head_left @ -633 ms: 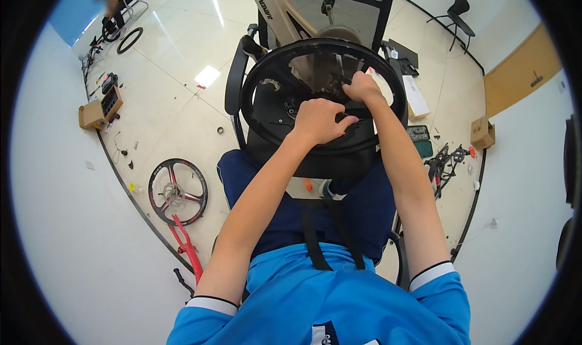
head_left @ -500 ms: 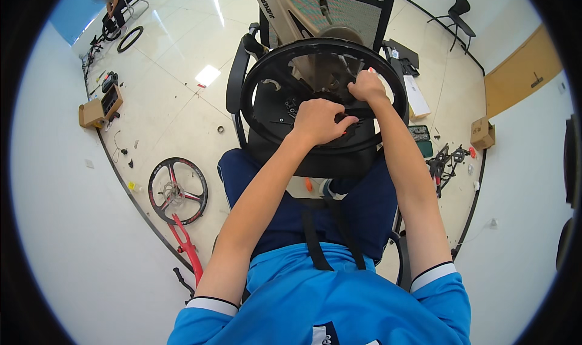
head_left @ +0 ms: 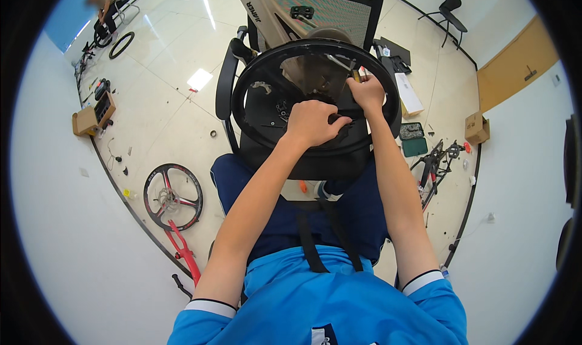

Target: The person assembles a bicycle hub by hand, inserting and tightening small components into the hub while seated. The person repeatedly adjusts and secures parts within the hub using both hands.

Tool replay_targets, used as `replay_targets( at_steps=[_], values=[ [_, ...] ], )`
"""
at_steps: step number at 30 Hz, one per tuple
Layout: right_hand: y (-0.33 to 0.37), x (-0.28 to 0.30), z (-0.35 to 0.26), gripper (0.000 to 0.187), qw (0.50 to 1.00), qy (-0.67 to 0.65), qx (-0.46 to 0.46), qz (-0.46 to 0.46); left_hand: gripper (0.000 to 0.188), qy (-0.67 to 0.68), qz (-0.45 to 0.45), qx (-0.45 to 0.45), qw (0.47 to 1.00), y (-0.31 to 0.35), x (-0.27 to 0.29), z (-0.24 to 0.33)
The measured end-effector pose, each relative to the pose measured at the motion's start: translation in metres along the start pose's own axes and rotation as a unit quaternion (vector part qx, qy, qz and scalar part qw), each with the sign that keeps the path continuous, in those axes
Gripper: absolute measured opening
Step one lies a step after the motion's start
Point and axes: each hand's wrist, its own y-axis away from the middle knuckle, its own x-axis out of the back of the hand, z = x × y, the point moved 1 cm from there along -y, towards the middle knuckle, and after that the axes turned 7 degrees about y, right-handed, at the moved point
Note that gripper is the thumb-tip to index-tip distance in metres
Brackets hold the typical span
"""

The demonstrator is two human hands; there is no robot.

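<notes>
A black bicycle wheel point(head_left: 244, 117) rests tilted on the seat of a black office chair, in front of a beige bicycle frame point(head_left: 265, 17). My left hand point(head_left: 312, 123) lies over the wheel's middle, fingers curled beneath and thumb pointing right. Whatever it grips there is hidden. To its upper right, my right hand point(head_left: 367, 95) is closed inside the rim, beside a silver bar point(head_left: 339, 62) and a small yellowish piece. I cannot make out what its fingers hold. A pedal point(head_left: 301, 11) shows behind the wheel. Small metal parts point(head_left: 282, 110) lie on the seat, left of my left hand.
A three-spoke wheel point(head_left: 197, 205) and a red fork point(head_left: 187, 255) lie on the floor at left. At right are an open green case point(head_left: 414, 146), dark bike parts point(head_left: 433, 166) and a cardboard box point(head_left: 476, 128). Another person point(head_left: 106, 4) bends over a wheel at far left.
The pedal behind the wheel has shifted left and down. My right hand has moved slightly down and turned. My left hand stays at the wheel's middle. The whole view has shifted a little.
</notes>
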Motion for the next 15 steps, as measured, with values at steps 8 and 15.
replay_targets(
  at_steps=[8, 15],
  values=[
    [0.025, -0.003, -0.011, 0.041, 0.985, 0.068, 0.078, 0.141, 0.046, -0.002, -0.003, -0.007, 1.000, -0.014, -0.003, -0.008],
    [0.030, -0.001, -0.009, 0.039, 0.971, 0.107, 0.157, 0.144, 0.041, 0.004, -0.030, 0.019, 0.999, -0.028, -0.002, -0.019]
  ],
)
